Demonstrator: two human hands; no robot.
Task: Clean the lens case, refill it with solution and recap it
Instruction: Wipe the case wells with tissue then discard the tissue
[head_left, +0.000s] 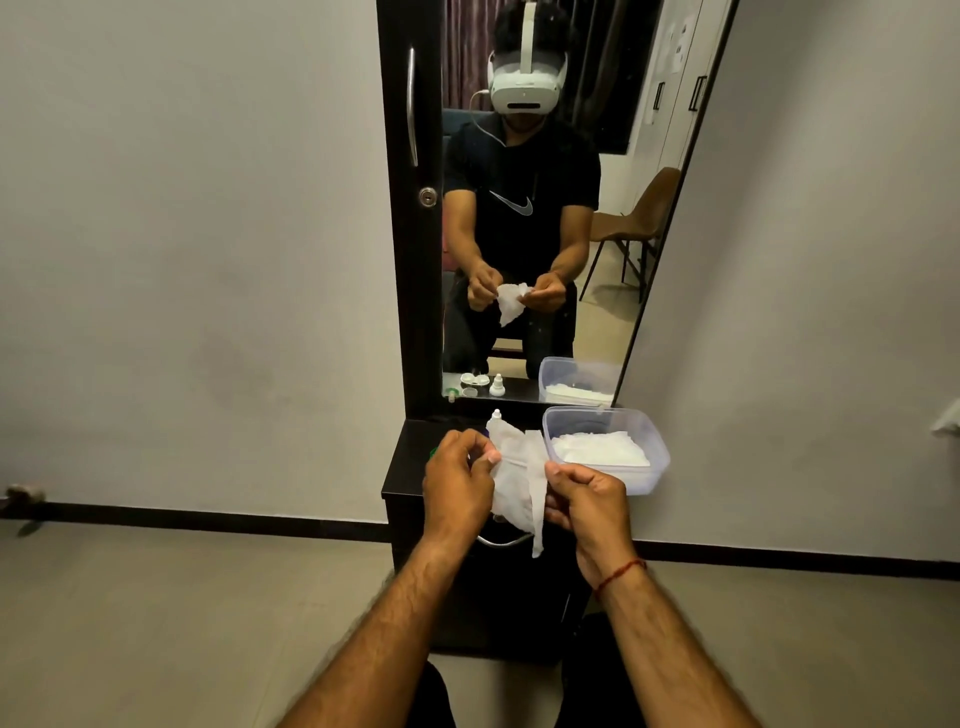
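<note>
Low in the centre of the frame, the left hand (457, 480) and the right hand (587, 501) each pinch an edge of a crumpled white tissue (519, 483), which hangs between them. Just past the left hand's knuckles, the solution bottle (497, 415) stands upright on the dark dresser top (410, 467). The lens case (475, 382) shows only as a reflection in the mirror (545, 208), directly beyond the left hand, which is likely the nearer one. A clear tub of tissues (605, 447) sits at centre right, beside the right hand.
</note>
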